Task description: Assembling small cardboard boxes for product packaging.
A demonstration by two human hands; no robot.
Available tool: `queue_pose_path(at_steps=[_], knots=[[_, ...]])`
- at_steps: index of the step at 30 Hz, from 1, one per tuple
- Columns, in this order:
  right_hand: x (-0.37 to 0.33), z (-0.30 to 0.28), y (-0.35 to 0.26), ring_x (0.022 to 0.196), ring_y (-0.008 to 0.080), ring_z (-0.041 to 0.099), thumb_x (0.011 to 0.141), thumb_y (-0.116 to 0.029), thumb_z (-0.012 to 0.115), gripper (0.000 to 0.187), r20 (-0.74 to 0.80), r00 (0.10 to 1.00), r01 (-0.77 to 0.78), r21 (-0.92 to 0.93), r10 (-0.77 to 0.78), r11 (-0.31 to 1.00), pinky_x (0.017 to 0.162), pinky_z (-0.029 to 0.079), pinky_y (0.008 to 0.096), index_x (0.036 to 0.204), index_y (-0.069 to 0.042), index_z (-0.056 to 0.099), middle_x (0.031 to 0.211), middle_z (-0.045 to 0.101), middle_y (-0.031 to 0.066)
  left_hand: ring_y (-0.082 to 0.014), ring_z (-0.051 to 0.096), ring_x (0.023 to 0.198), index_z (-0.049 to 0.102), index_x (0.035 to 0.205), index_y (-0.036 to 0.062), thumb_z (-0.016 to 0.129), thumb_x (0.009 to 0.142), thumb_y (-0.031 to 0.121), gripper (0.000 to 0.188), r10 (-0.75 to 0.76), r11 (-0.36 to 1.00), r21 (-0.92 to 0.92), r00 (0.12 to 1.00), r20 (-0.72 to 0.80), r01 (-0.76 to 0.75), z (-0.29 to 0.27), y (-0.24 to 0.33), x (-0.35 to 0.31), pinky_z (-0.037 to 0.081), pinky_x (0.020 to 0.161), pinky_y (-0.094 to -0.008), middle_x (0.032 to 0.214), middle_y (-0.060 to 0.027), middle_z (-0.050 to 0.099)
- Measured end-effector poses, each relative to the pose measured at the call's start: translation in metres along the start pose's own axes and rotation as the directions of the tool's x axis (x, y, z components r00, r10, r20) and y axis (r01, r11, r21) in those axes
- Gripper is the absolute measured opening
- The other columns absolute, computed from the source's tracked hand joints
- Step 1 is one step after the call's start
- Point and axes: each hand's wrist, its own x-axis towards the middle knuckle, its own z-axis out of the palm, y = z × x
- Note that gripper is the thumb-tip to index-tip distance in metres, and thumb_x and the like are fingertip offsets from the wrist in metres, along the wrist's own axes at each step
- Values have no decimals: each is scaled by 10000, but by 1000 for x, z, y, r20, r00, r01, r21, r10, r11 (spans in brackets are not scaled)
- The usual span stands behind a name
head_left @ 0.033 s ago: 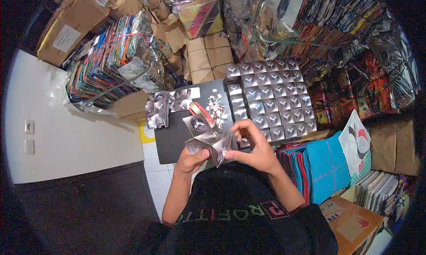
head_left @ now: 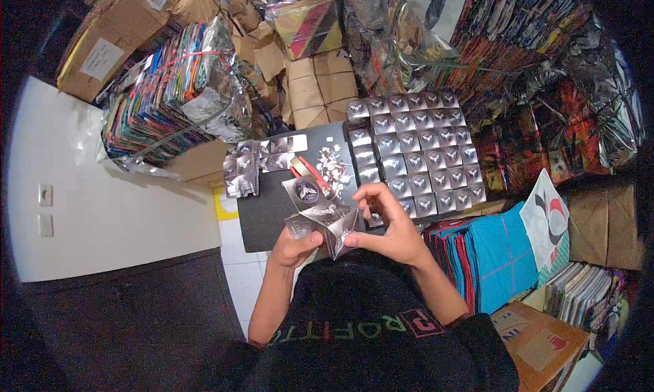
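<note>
Over the near edge of the dark table, both hands hold a partly folded small carton [head_left: 337, 218] of shiny silver-brown printed card. Its flaps stand out at several angles, and a panel with a dark round emblem points away from me. My left hand [head_left: 298, 245] grips the carton's left side, thumb on top. My right hand [head_left: 387, 221] has its thumb pressed on the near right flap, with the index finger curled above it; its other fingers are partly hidden. Just beyond the carton lie red-handled scissors [head_left: 319, 176] and a roll of tape [head_left: 298, 166], partly covered by it.
Rows of finished-looking small boxes [head_left: 415, 163] fill the table's right side. White and red paper scraps [head_left: 332, 166] lie mid-table. Flat card stacks [head_left: 242, 168] sit at the left on the dark tabletop [head_left: 262, 218]. Blue folded cloth [head_left: 501, 255] and wrapped bundles [head_left: 174, 92] surround the table.
The carton shifts very slightly in my hands, its near right flap tilting a little. Everything else stays as it was.
</note>
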Motion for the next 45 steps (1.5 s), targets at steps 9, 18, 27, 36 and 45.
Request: queue_pose_path(at_steps=[9, 18, 27, 36, 45], knots=[[-5, 10, 11, 1008, 88, 513, 829, -153, 839, 676, -28, 996, -89, 43, 90, 995, 892, 436, 275, 1404, -55, 498, 1129, 543, -12, -242, 593, 1239, 495, 1421, -26, 772, 892, 192, 636, 21, 998, 63, 998, -63, -17, 11, 0, 4, 452, 1072, -386, 1341, -134, 614], [-4, 9, 15, 1271, 177, 526, 848, -106, 787, 731, -73, 993, -84, 127, 94, 988, 1098, 413, 345, 1480, -21, 429, 1391, 521, 95, -188, 631, 1050, 618, 1218, -70, 770, 871, 208, 471, 90, 991, 104, 989, -116, -78, 9, 9, 4, 493, 948, -336, 1171, -105, 678], [-2, 16, 17, 1344, 229, 501, 836, -34, 783, 785, 10, 998, -62, 490, 65, 869, 1137, 408, 380, 1499, 9, 365, 1428, 495, 135, -209, 514, 1319, 369, 1498, 12, 781, 863, 528, 916, 209, 975, 122, 955, -209, -186, 5, -17, 15, 457, 1068, -394, 1448, -104, 509], [-3, 24, 31, 1343, 226, 493, 849, -123, 815, 767, -54, 985, -138, 338, 165, 931, 1138, 393, 376, 1495, -7, 419, 1428, 492, 106, -173, 604, 1167, 543, 1305, 8, 567, 1057, 171, 298, 390, 917, 102, 820, -419, -384, 21, -28, 12, 494, 1024, -364, 1300, -132, 618], [1, 17, 21, 1390, 283, 432, 779, -225, 861, 900, -65, 984, 146, -229, -165, 962, 1067, 442, 402, 1543, -84, 408, 1525, 407, 143, -78, 594, 953, 581, 1072, 27, 586, 1019, 128, 114, 407, 859, 458, 849, -336, -231, 27, -10, 14, 484, 853, -248, 1096, -56, 666]])
